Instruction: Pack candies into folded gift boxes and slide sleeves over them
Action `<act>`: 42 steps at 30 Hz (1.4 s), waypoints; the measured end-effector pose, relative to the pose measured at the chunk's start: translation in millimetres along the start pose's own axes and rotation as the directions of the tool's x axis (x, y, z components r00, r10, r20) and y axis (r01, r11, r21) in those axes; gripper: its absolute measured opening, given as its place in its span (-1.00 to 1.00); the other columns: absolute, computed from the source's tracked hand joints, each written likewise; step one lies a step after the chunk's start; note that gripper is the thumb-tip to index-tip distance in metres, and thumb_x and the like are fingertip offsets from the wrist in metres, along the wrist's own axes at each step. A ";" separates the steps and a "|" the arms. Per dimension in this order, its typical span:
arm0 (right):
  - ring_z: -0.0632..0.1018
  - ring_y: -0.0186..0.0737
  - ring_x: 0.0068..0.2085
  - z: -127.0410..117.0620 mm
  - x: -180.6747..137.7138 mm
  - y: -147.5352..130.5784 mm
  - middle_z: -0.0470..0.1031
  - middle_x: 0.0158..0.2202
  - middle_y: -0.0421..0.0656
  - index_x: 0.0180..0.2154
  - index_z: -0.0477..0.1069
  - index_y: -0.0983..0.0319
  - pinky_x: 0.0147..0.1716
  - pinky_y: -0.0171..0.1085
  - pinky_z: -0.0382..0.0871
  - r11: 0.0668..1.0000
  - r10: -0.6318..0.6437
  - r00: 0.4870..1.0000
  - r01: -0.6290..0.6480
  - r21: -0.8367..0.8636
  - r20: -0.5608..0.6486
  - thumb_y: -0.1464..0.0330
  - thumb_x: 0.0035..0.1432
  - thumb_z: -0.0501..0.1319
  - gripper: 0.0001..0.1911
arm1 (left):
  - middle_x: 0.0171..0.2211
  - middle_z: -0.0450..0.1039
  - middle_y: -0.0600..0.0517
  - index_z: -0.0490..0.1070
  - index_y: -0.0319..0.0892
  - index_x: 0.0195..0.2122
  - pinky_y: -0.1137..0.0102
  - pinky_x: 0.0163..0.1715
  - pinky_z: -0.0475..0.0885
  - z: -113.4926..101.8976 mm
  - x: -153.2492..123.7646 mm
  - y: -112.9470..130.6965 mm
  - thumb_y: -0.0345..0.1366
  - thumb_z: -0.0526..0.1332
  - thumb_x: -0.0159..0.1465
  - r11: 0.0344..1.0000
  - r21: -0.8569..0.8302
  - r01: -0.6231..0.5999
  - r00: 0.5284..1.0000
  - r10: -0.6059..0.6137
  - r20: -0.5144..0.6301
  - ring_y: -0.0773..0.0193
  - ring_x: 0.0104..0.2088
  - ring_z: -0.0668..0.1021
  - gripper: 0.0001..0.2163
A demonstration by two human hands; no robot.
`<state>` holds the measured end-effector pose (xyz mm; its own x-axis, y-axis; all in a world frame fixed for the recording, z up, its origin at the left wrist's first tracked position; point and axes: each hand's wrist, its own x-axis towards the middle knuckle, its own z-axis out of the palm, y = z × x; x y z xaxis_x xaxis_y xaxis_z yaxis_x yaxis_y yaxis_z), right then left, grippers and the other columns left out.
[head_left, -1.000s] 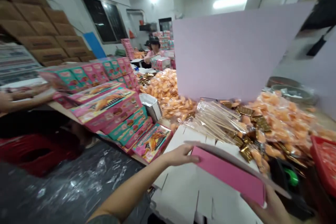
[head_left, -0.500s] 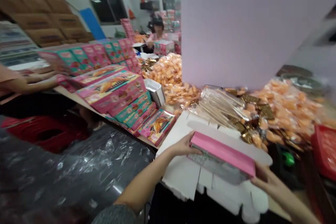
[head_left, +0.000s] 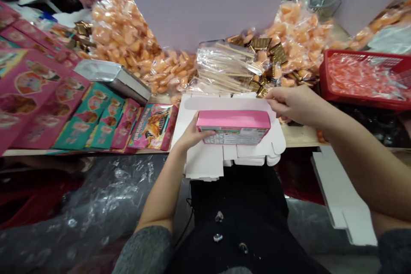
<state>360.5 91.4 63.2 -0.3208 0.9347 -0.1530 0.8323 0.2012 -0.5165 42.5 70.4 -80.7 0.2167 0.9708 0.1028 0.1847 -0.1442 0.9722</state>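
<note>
A small pink carton [head_left: 233, 120] with printed panels is held over a stack of flat white box blanks [head_left: 204, 165]. My left hand [head_left: 189, 137] is closed around its left end, thumb across the printed side. Behind the pink face extends a long pale flap [head_left: 221, 103] with rounded ends. At that flap's right end, the fingers of my right hand [head_left: 289, 102] are pinched together on its edge. The carton's inside is hidden from view.
Finished pink and teal boxes [head_left: 105, 115] stand at left beside a metal tin [head_left: 112, 78]. Orange wrapped pieces [head_left: 122, 38], bagged wooden sticks [head_left: 221, 66] and gold packets [head_left: 260, 43] lie behind. A red basket [head_left: 327, 81] of wrapped pieces is at right. A pale panel [head_left: 205, 4] rises behind.
My view has swung right and down. My right hand has left the carton's right end and moved to the flap's edge. My left hand keeps its hold on the carton.
</note>
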 end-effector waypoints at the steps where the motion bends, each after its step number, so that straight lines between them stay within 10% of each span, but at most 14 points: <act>1: 0.47 -0.33 -0.57 2.9 -5.0 1.9 0.47 -0.56 -0.26 -0.26 0.45 0.20 -0.51 -0.35 0.31 0.999 -0.034 0.999 0.033 -0.017 -0.037 0.39 0.22 0.09 -0.83 | 0.10 0.37 -0.13 0.29 -0.16 0.15 0.08 0.22 0.30 0.3 -1.5 -0.8 -0.03 0.49 -0.01 1.000 0.008 0.001 1.000 -0.001 -0.003 -0.03 0.16 0.42 -0.26; 6: 0.49 -0.33 -0.57 5.2 -5.9 7.2 0.44 -0.58 -0.28 -0.28 0.43 0.22 -0.51 -0.36 0.32 0.998 -0.008 0.999 0.012 0.060 -0.052 0.40 0.22 0.07 -0.84 | 0.10 0.36 -0.12 0.30 -0.17 0.12 0.12 0.22 0.31 -0.6 -6.9 -2.2 -0.06 0.50 -0.02 0.999 0.031 -0.012 1.000 0.012 -0.012 -0.01 0.16 0.41 -0.28; 11: 0.50 -0.29 -0.48 14.9 -7.6 9.5 0.51 -0.49 -0.20 -0.30 0.43 0.22 -0.47 -0.34 0.26 0.946 -0.224 0.956 0.167 -0.278 -0.189 0.36 0.24 0.11 -0.86 | 0.01 0.39 -0.06 0.29 -0.15 0.11 0.14 0.13 0.37 6.7 -7.5 -2.4 -0.05 0.49 0.01 1.000 0.025 -0.009 0.999 0.010 -0.047 0.04 0.08 0.45 -0.31; 15: 0.56 -0.17 -0.35 66.7 -32.5 27.6 0.54 -0.33 -0.08 0.03 0.36 0.31 -0.36 -0.27 0.40 0.816 -0.517 0.787 0.333 -0.472 -0.337 0.22 0.35 0.08 -0.65 | 0.06 0.34 -0.10 0.20 -0.09 0.20 0.14 0.10 0.38 14.0 -9.4 -2.5 0.04 0.43 0.07 0.998 0.021 -0.053 0.995 0.055 -0.082 0.03 0.09 0.45 -0.27; 19: 0.54 -0.23 -0.42 114.2 -42.6 43.8 0.49 -0.38 -0.15 0.18 0.21 0.33 -0.39 -0.30 0.43 0.840 -0.524 0.641 0.279 -0.466 -0.560 0.28 0.33 0.17 -0.54 | 0.19 0.20 -0.18 0.02 -0.01 0.33 0.14 0.08 0.39 -10.5 -12.6 18.2 0.22 0.25 0.17 0.949 0.180 -0.260 0.954 0.281 -0.105 0.01 0.19 0.37 -0.20; 25: 0.53 -0.24 -0.48 117.4 -34.8 48.1 0.48 -0.41 -0.19 0.21 0.21 0.33 -0.46 -0.28 0.37 0.796 -0.579 0.596 0.267 -0.543 -0.556 0.24 0.27 0.26 -0.44 | -0.16 0.51 -0.09 0.50 -0.16 -0.06 0.21 -0.01 0.41 -48.2 4.5 92.2 -0.26 0.07 0.40 0.489 0.841 -0.230 0.971 0.177 0.162 0.14 -0.09 0.54 -0.76; 31: 0.49 -0.25 -0.52 116.3 -30.0 47.9 0.45 -0.45 -0.20 0.22 0.20 0.39 -0.51 -0.27 0.31 0.762 -0.624 0.561 0.282 -0.583 -0.544 0.26 0.31 0.21 -0.45 | -0.10 0.59 -0.09 0.37 -0.26 0.18 0.36 -0.18 0.49 -28.0 19.8 126.6 -0.39 -0.01 0.37 0.568 0.820 0.072 0.978 -0.200 0.052 0.22 -0.22 0.62 -0.61; 36: 0.51 -0.23 -0.47 122.0 -32.0 42.0 0.44 -0.43 -0.18 0.24 0.17 0.38 -0.42 -0.25 0.37 0.772 -0.620 0.560 0.313 -0.553 -0.549 0.31 0.33 0.18 -0.47 | 0.06 0.49 -0.19 0.29 -0.24 0.25 0.19 0.06 0.42 -18.9 11.9 121.3 -0.45 0.08 0.29 0.428 0.897 0.107 0.992 -0.101 -0.070 0.03 0.06 0.53 -0.52; 42: 0.52 -0.20 -0.43 123.2 -29.1 47.2 0.48 -0.40 -0.15 0.25 0.16 0.33 -0.41 -0.25 0.38 0.800 -0.597 0.554 0.356 -0.484 -0.580 0.33 0.30 0.21 -0.46 | 0.07 0.38 -0.17 0.17 -0.08 0.35 0.14 0.08 0.40 -11.8 -22.1 86.6 -0.07 0.21 0.33 0.590 0.801 -0.098 0.990 0.142 0.016 0.04 0.07 0.46 -0.42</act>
<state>353.4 37.6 -60.5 -0.4130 0.5680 0.7119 0.7701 0.6351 -0.0599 42.3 38.7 3.7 0.2562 0.9372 0.2368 0.8559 -0.3338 0.3950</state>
